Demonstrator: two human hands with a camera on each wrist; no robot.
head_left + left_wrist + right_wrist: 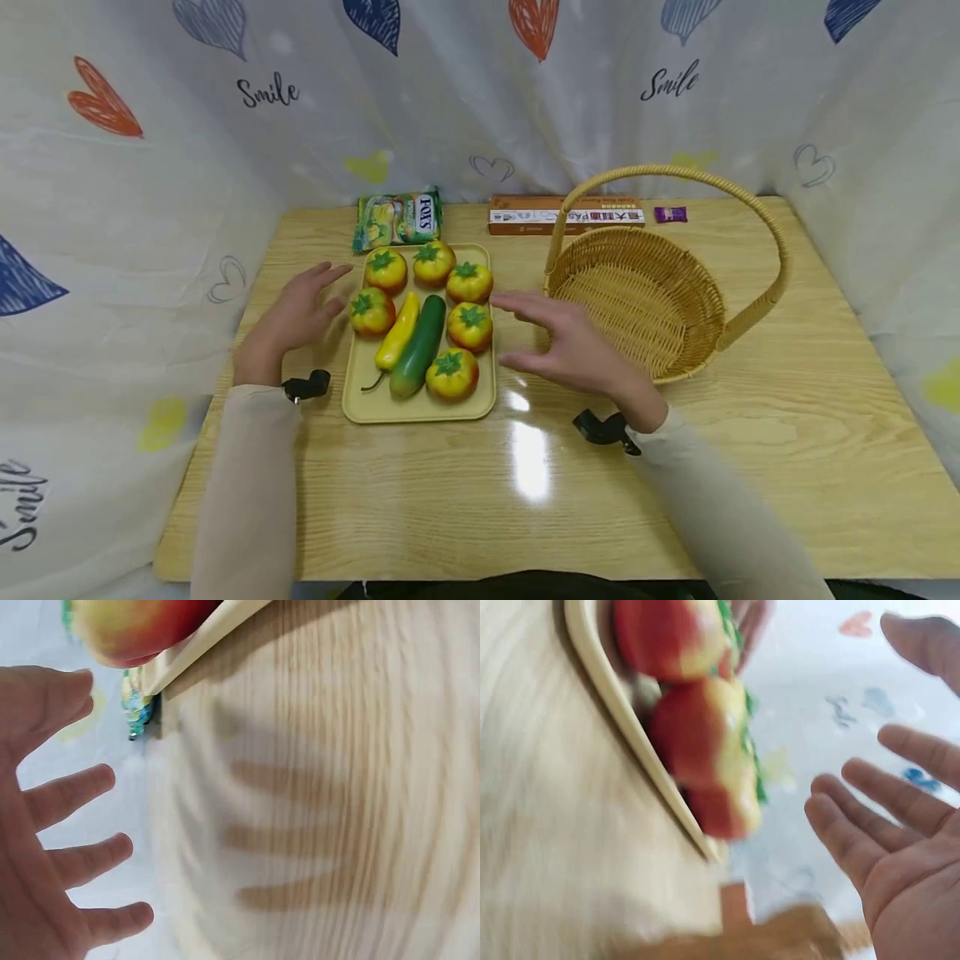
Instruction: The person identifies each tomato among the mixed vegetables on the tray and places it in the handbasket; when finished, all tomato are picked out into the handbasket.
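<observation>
Beside the tray [420,411], the left grip [292,315] and right grip [566,342] hover empty, spread wide.

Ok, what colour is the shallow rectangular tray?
The shallow rectangular tray is pale yellow, clearest in the head view.

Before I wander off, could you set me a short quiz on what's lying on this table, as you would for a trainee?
1. How many tomato-like fruits are on the tray?

2. True or false: the yellow chilli pepper lies beside the cucumber.

3. In the head view, which lies farthest right along the back of the table?
A) FOX'S bag
B) small purple packet
C) long brown box

Key: 1. Six. 2. True; both are on the tray. 3. B.
</observation>
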